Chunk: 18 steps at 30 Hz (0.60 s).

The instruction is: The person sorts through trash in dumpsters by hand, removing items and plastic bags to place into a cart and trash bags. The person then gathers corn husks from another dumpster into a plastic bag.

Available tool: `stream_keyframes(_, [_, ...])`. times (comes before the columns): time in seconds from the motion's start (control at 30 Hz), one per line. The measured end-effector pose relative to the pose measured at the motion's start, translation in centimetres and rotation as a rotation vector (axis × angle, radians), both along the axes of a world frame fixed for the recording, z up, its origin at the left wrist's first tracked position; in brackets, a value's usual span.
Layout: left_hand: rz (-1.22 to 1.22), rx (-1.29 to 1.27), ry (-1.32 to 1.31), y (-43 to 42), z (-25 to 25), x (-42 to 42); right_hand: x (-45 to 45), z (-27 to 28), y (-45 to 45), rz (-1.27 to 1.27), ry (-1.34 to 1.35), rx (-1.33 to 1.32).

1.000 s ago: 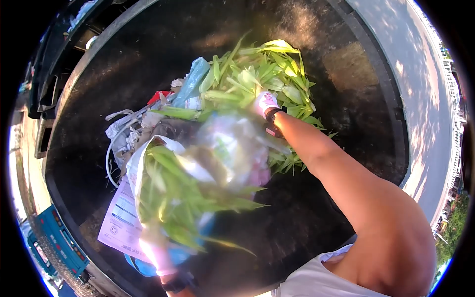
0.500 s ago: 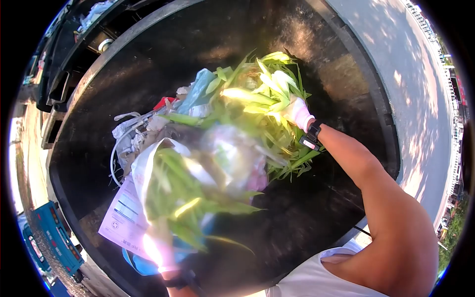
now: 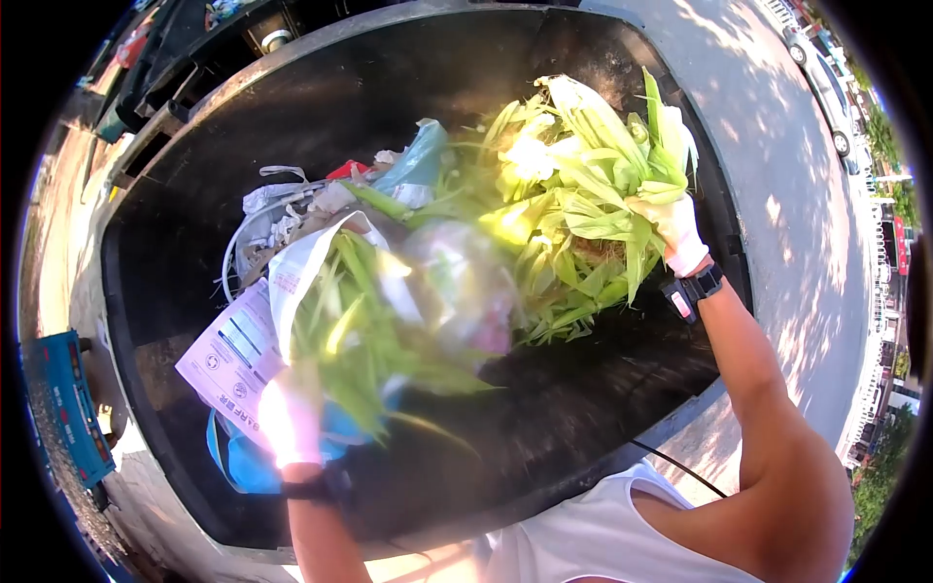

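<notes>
My right hand [image 3: 671, 225], in a pale glove with a black band at the wrist, grips the right side of a large bunch of green corn husks [image 3: 593, 165]. My left hand [image 3: 290, 413], also gloved, is washed out by glare, so its fingers do not show. It lies at the edge of a printed pink sheet or flattened carton [image 3: 228, 350], just below a white bag [image 3: 296, 282]. More husks [image 3: 355, 340] lie in and beside that bag. A blurred clear plastic bag [image 3: 452, 282] sits between the two heaps. Beneath my left hand is a blue bag [image 3: 335, 432].
Everything lies inside a large dark bin [image 3: 544, 408] with a raised rim. Crumpled papers, a white cord [image 3: 228, 257] and a light-blue plastic bag [image 3: 413, 170] fill its left side. A blue truck [image 3: 68, 408] stands beyond at left; a road [image 3: 797, 214] runs along the right.
The bunch of husks has shifted right and up with my right hand, toward the bin's right wall. My left hand has moved up to the pink sheet and white bag.
</notes>
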<state>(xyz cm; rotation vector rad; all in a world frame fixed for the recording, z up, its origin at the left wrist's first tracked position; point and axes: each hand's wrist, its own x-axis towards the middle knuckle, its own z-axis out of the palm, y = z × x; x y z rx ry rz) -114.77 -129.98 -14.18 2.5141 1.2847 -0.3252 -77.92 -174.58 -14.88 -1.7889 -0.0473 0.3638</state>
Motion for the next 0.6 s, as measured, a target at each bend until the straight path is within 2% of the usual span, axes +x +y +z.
stream_keyframes(0.1, [-0.052, 0.028, -0.033, 0.3, -0.2, -0.3, -0.3, 1.1, -0.3, 0.062, -0.138, 0.025])
stream_keyframes(0.2, [-0.076, 0.069, -0.100, 0.4, 0.1, -0.6, -2.3, 3.3, 0.9, 0.042, -0.139, 0.057])
stream_keyframes(0.27, [-0.056, 0.072, -0.111, 0.6, 0.0, -0.7, -3.3, 3.6, 1.2, 0.126, -0.210, 0.162])
stream_keyframes(0.37, [-0.060, 0.080, -0.154, 0.7, -0.1, -0.5, -5.2, 5.1, 1.4, 0.180, -0.068, 0.301])
stream_keyframes(0.4, [-0.079, 0.082, -0.188, 0.9, -0.1, -0.7, -6.6, 7.0, 2.5, 0.190, 0.005, 0.301])
stream_keyframes(0.47, [-0.076, 0.060, -0.126, 1.6, -1.2, -1.2, -7.6, 8.4, 3.1, 0.255, -0.065, 0.184])
stream_keyframes(0.5, [-0.260, 0.110, -0.089, 2.1, -1.5, -1.6, -8.9, 9.5, 4.5, 0.267, -0.034, 0.289])
stream_keyframes(0.53, [-0.311, 0.122, -0.053, 1.0, 1.0, -1.2, -9.6, 9.9, 5.6, 0.280, 0.068, 0.360])
stream_keyframes(0.57, [-0.212, 0.106, -0.152, 1.3, 0.2, -1.0, -10.2, 10.3, 6.7, 0.285, 0.171, 0.426])
stream_keyframes(0.6, [-0.114, 0.091, -0.251, 1.7, -0.9, -0.8, -10.9, 10.2, 7.9, 0.335, 0.164, 0.427])
